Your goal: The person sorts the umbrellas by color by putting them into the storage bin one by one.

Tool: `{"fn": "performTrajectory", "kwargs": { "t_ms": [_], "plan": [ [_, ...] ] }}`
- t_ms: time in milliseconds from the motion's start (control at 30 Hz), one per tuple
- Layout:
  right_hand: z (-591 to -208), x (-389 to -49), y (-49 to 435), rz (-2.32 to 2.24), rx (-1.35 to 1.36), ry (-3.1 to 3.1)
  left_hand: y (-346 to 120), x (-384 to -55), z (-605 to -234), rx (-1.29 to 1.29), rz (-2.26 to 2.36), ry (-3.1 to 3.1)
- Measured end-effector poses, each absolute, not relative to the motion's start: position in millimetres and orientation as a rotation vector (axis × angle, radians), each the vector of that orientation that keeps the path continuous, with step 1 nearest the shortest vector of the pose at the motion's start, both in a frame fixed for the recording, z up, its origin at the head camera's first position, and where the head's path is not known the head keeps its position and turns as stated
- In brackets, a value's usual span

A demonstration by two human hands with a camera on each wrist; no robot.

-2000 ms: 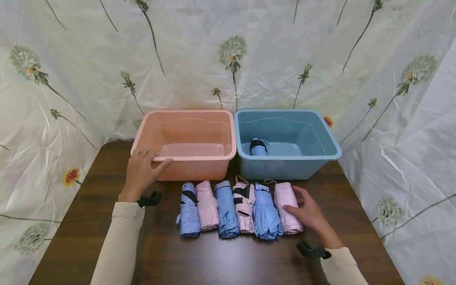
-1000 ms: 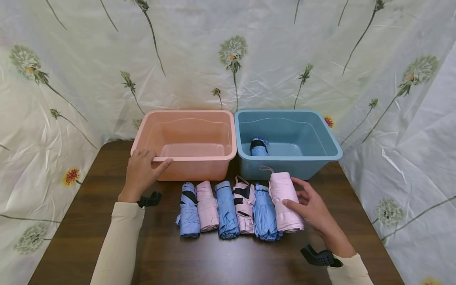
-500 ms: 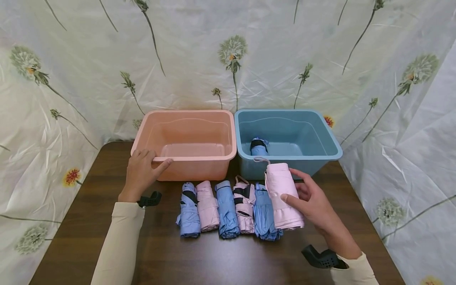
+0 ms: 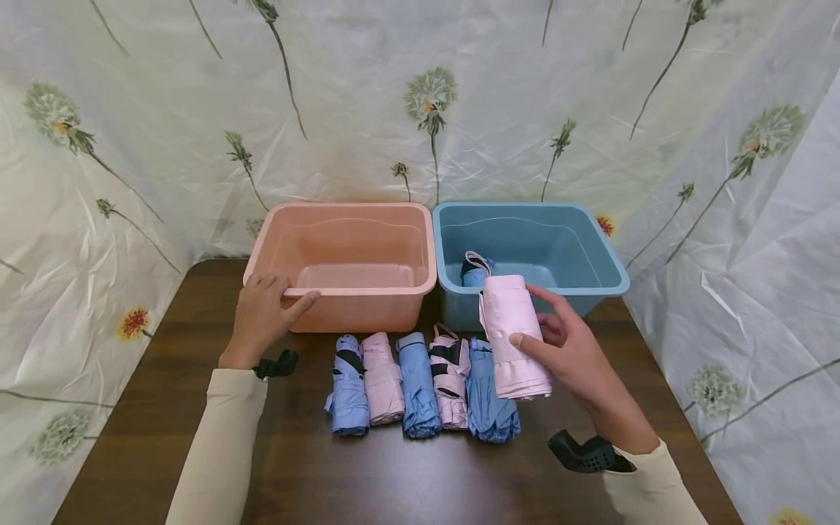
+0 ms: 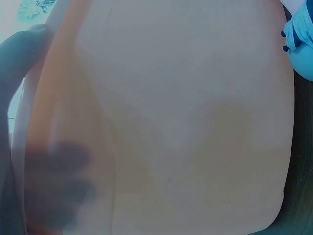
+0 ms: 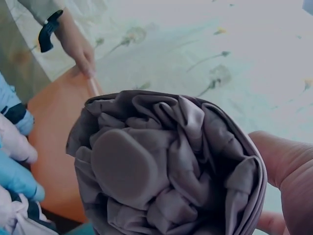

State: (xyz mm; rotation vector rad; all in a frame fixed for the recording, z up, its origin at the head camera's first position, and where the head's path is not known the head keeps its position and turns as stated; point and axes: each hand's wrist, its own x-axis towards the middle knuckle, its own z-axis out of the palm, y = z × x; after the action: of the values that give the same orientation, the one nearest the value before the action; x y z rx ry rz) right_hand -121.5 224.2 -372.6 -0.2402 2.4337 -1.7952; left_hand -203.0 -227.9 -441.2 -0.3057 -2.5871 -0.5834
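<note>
My right hand grips a pink folded umbrella and holds it raised in front of the blue bin, its wrist loop over the bin's front rim. In the right wrist view the umbrella's end, with gathered cloth round a rounded handle, faces the camera. My left hand holds the front left rim of the orange bin; the fingers show as shadows through its wall in the left wrist view. A row of folded umbrellas, blue and pink, lies on the table before the bins.
The blue bin stands right beside the orange one, with a blue umbrella inside. Both stand at the back of the dark wooden table. A flowered cloth hangs behind.
My right hand has lifted the pink umbrella from the right end of the row and carried it up and left, towards the blue bin. The left hand stays on the orange bin's rim.
</note>
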Motion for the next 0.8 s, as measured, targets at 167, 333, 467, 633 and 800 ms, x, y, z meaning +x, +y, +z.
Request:
{"fn": "performTrajectory", "kwargs": {
  "t_ms": [167,333,467,633,800],
  "plan": [
    [-366,-133,214,-1.816,-0.242,2.408,-227,-202,-440,-0.294,-0.585,-2.621],
    [-362,-143,204,-1.82,-0.246,2.403,-227,-202,-441,-0.298,-0.595,-2.626],
    [-358,-152,195,-1.831,-0.241,2.374,-227,-202,-441,-0.297,-0.593,-2.624],
    [-351,-168,180,-1.846,-0.234,2.336,-228,-202,-441,-0.287,-0.593,-2.627],
    [-345,-184,165,-1.909,-0.22,2.279,-228,-202,-440,-0.295,-0.596,-2.632]
  ]
}}
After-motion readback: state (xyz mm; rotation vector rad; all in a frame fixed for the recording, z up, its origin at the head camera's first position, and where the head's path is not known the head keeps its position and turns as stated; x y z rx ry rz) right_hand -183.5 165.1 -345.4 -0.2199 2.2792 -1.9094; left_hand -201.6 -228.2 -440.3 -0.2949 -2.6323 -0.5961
